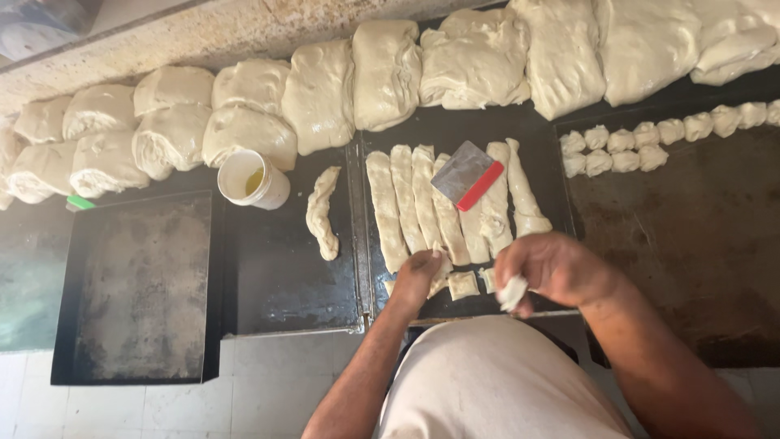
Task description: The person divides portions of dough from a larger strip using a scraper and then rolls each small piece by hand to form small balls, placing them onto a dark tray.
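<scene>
Soft white dough is what I am working with. From my head camera, looking down, my left hand (417, 272) is pinched shut on the near end of a dough strip (424, 199). My right hand (546, 267) is closed around a small dough piece (512, 293). My hands are apart, with a cut dough square (463, 284) between them. The strips lie side by side on the dark tray (455, 130), long ways pointing away from me. My left hand is nearer to them. A scraper (467, 175) with a red edge rests on top. A white cup (253, 179) sits off to the left.
</scene>
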